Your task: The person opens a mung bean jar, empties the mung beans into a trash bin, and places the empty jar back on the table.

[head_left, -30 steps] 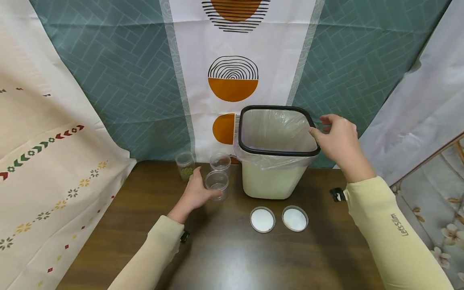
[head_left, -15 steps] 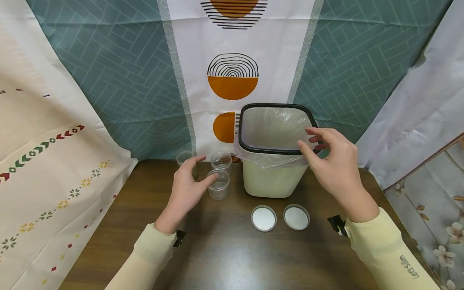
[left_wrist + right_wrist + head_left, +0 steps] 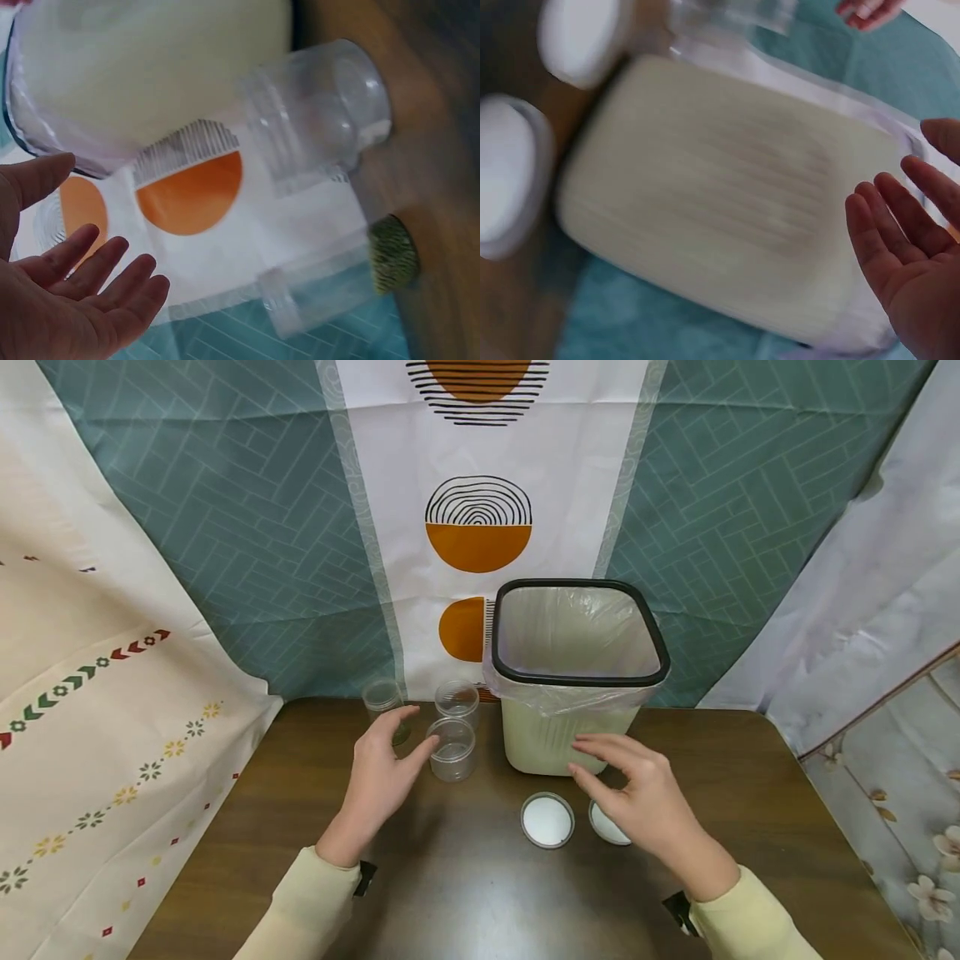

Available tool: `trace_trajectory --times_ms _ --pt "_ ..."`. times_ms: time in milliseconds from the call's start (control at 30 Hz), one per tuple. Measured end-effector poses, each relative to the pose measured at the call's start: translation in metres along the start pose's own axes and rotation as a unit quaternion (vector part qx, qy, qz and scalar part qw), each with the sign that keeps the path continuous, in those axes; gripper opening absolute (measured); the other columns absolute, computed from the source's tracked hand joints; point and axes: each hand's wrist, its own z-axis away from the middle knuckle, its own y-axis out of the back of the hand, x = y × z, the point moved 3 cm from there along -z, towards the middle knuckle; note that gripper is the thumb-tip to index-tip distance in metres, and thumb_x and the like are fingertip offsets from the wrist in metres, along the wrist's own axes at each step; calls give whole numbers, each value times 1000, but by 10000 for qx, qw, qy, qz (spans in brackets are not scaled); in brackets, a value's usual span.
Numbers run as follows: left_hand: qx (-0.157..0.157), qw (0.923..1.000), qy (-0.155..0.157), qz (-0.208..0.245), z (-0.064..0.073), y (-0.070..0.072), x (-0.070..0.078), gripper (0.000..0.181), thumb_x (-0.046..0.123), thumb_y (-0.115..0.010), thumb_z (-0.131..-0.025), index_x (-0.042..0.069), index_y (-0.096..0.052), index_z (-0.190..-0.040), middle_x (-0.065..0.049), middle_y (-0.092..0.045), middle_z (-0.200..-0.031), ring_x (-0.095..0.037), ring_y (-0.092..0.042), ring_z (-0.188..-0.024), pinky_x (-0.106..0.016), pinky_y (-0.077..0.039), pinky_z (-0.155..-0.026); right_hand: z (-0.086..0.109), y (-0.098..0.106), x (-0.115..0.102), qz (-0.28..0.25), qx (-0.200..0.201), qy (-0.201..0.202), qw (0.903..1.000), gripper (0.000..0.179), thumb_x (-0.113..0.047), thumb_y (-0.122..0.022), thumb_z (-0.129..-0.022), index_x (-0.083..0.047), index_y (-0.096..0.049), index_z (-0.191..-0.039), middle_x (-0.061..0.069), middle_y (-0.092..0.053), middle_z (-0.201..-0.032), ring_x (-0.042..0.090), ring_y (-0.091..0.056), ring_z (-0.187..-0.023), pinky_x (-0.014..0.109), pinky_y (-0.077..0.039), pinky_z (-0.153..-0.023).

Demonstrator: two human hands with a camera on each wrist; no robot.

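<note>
My left hand hovers with fingers apart beside a clear plastic jar, and holds nothing. A second clear jar stands right behind that one. To their left is a jar with small green beans at its bottom, partly hidden by the left hand in the head view. My right hand, its fingers extended and nothing between them, is in front of the bin. It covers part of one round lid with a white inside; a matching lid lies to the left.
A cream trash bin with a black rim and a clear plastic liner stands at the back of the brown wooden table. Behind it hangs a patterned cloth, with further cloths to both sides.
My right hand has come down and left from the bin's rim to above the lids. The left hand has drawn back from the front jar; the jars and lids stay put.
</note>
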Motion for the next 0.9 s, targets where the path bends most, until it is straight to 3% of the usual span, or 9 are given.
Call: trace_trajectory --times_ms 100,233,533,733,900 --pt "104 9998 148 -13 1 0 -11 54 34 -76 -77 13 -58 -123 -5 -61 -122 -23 -56 -116 -43 -47 -95 19 -16 7 136 -422 -293 9986 29 -25 -75 -79 -23 -70 -107 -5 -66 -113 12 -62 -107 11 -43 -93" --pt "274 9986 460 -22 -1 0 -32 60 37 -76 -75 10 -56 -125 -7 -58 -125 -27 -53 -120 -46 -44 -97 38 -30 16 328 -620 -465 9965 30 -30 -74 -79 -22 -70 -108 -3 -65 -116 13 -61 -110 18 -45 -93" --pt "807 9881 1306 -14 -12 4 -92 77 38 -79 -72 7 -45 -134 -14 -50 -134 -32 -43 -128 -51 -37 -103 57 -54 36 942 -1032 -545 9887 29 -29 -73 -79 -18 -70 -106 2 -65 -116 16 -61 -108 37 -54 -84" --pt "373 9842 1733 19 -28 -7 -129 97 45 -80 -68 5 -32 -142 -16 -40 -142 -34 -38 -131 -51 -36 -104 63 -61 43 1161 -1122 -551 9853 30 -30 -73 -79 -17 -71 -105 0 -66 -114 15 -62 -105 38 -54 -82" --pt "-92 9822 1875 38 -43 -18 -147 103 43 -80 -68 5 -24 -145 -19 -35 -145 -36 -35 -133 -52 -36 -105 65 -65 45 1014 -1231 -719 9846 26 -29 -71 -82 -17 -70 -105 -2 -67 -111 13 -62 -105 34 -53 -86"
